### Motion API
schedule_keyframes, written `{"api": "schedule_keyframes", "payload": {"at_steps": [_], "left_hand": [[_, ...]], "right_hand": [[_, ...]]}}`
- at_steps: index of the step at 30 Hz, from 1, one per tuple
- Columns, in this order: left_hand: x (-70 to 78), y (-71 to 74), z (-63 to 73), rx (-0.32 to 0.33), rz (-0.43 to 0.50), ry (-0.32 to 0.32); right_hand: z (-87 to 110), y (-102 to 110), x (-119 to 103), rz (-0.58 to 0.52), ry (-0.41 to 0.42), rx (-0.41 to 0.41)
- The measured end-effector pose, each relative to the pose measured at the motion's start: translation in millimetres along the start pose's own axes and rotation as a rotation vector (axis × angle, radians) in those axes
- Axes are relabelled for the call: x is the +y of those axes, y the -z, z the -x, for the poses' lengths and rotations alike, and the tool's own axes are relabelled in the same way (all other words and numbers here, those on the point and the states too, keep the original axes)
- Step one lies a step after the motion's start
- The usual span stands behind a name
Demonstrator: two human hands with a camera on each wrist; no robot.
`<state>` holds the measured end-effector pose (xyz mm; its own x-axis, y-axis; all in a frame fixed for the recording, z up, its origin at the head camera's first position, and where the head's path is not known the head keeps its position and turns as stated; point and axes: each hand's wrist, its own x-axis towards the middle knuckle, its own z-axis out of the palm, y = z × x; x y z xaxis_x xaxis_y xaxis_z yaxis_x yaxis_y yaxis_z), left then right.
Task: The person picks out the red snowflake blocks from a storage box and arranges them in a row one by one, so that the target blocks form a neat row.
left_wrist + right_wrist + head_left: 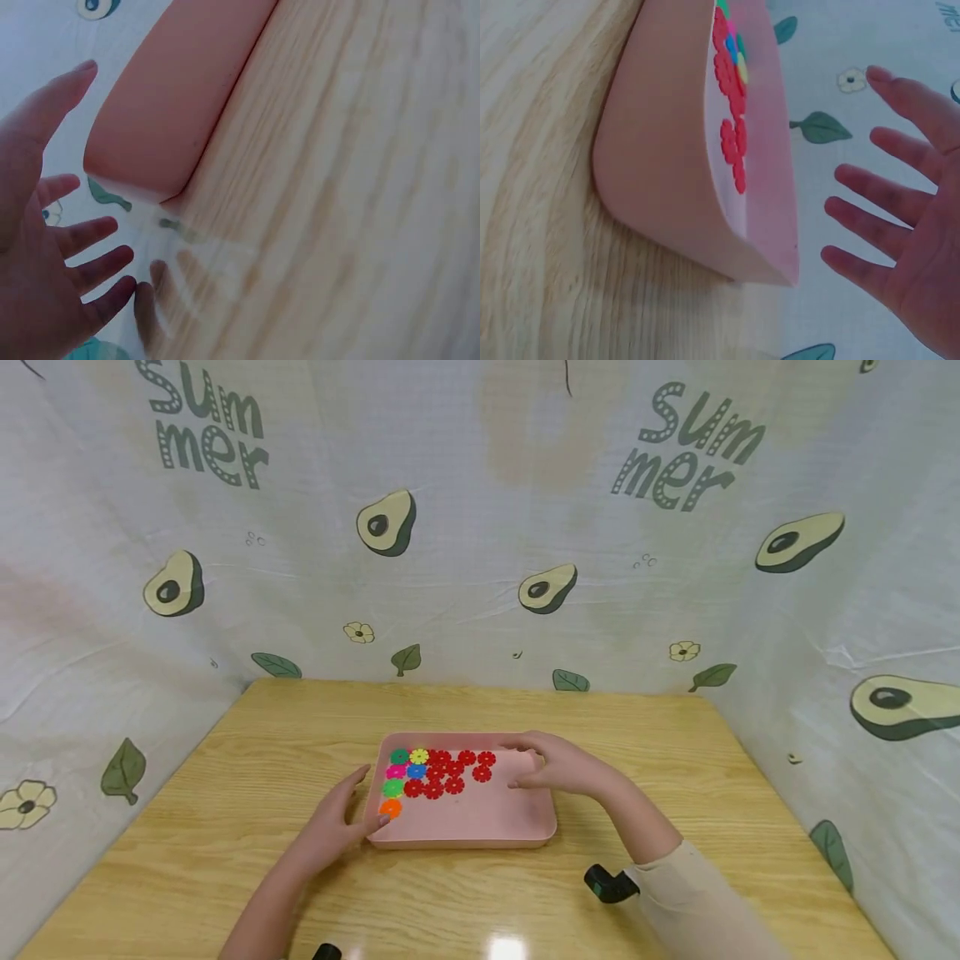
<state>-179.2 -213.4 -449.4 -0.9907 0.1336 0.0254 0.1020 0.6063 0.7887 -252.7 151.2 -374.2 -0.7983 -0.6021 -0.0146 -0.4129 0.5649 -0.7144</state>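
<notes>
A shallow pink tray (pixel 480 822) lies on the wooden table. Inside it, toward the left and back, are several red flower-shaped discs (pixel 433 790). Along the tray's left side sit single discs in other colours, among them a blue disc (pixel 416 771), a yellow disc (pixel 418 756) and an orange disc (pixel 391 808). My left hand (pixel 337 822) is at the tray's left side, fingers spread, its thumb overlapping the front left corner near the orange disc. Over the right side of the tray is my right hand (pixel 558 764), fingers apart. Both hands hold nothing.
The wooden table (pixel 645 735) extends around the tray. A printed cloth (pixel 465 652) with avocados and leaves hangs behind and at both sides. A black wrist-worn device (pixel 609 885) sticks out by the right sleeve.
</notes>
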Motion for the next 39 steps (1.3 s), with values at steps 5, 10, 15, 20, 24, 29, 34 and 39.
{"api": "schedule_keyframes", "payload": {"at_steps": [5, 10, 15, 20, 24, 29, 34, 39], "left_hand": [[-6.6, -4.8, 0.1, -0.009, 0.047, -0.031], [-10.5, -6.1, 1.3, -0.022, 0.031, -0.045], [-14.1, -6.2, 2.6, -0.051, 0.014, -0.024], [-16.8, -5.4, 3.5, -0.067, 0.015, -0.009], [-18.7, -4.0, 4.4, -0.069, 0.015, -0.002], [-19.4, -3.0, 4.8, -0.064, 0.016, 0.009], [-19.5, -4.6, 5.2, -0.05, 0.009, 0.011], [-20.6, -4.9, 5.1, -0.038, 0.012, 0.013]], "right_hand": [[-17.6, -1.8, -2.6, 0.006, -0.035, -0.067], [-33.9, -2.2, -6.3, 0.056, -0.066, -0.13], [-48.4, -3.1, -6.7, 0.083, -0.075, -0.188], [-62.9, -7.5, -1.7, 0.099, -0.103, -0.225], [-73.1, -12.2, 3.4, 0.1, -0.128, -0.238], [-82.7, -17.5, 4.8, 0.105, -0.136, -0.253], [-88.9, -23.7, 7.1, 0.102, -0.156, -0.262], [-93.0, -26.7, 8.7, 0.135, -0.171, -0.247]]}}
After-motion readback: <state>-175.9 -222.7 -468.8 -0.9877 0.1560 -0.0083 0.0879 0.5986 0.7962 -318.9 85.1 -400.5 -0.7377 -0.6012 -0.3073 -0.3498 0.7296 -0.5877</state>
